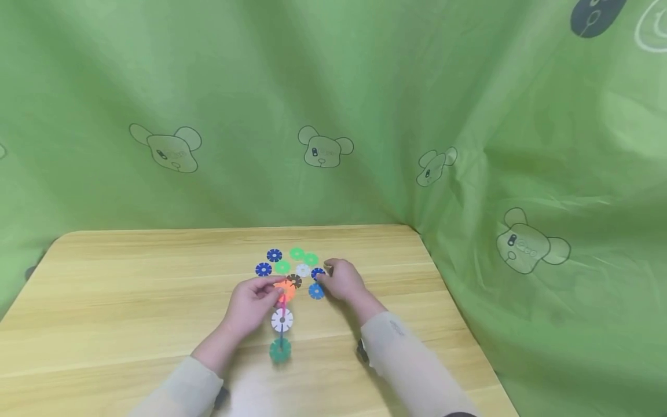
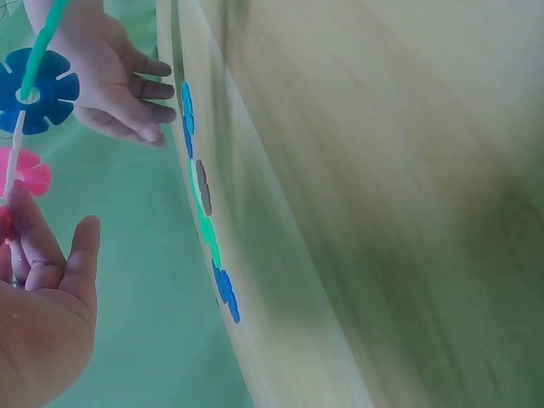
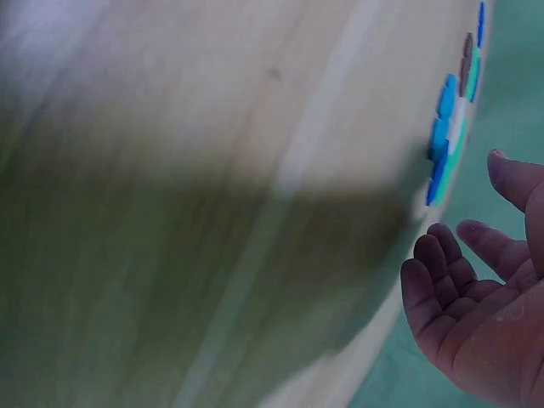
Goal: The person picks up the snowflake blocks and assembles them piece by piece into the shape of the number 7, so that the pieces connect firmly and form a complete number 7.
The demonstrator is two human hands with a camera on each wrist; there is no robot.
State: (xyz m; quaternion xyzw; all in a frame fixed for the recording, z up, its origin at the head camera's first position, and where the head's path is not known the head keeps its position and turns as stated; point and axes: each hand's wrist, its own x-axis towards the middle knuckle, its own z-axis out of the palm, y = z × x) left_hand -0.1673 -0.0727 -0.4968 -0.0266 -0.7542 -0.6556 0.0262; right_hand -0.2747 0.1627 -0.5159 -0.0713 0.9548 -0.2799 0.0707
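My left hand pinches the orange disc at the top of a chain of slotted plastic snowflake discs. Below it hang a pink disc seen edge-on, a white disc and a green disc. The left wrist view also shows a blue disc and the pink disc in this chain. With thumb and fingers apart, my right hand holds nothing; its fingertips are right at a loose dark blue disc. A lighter blue disc lies just in front of that one.
Several more loose discs lie flat on the wooden table: dark blue, light green, white and brown. A green curtain with bear prints hangs behind the table and along its right side.
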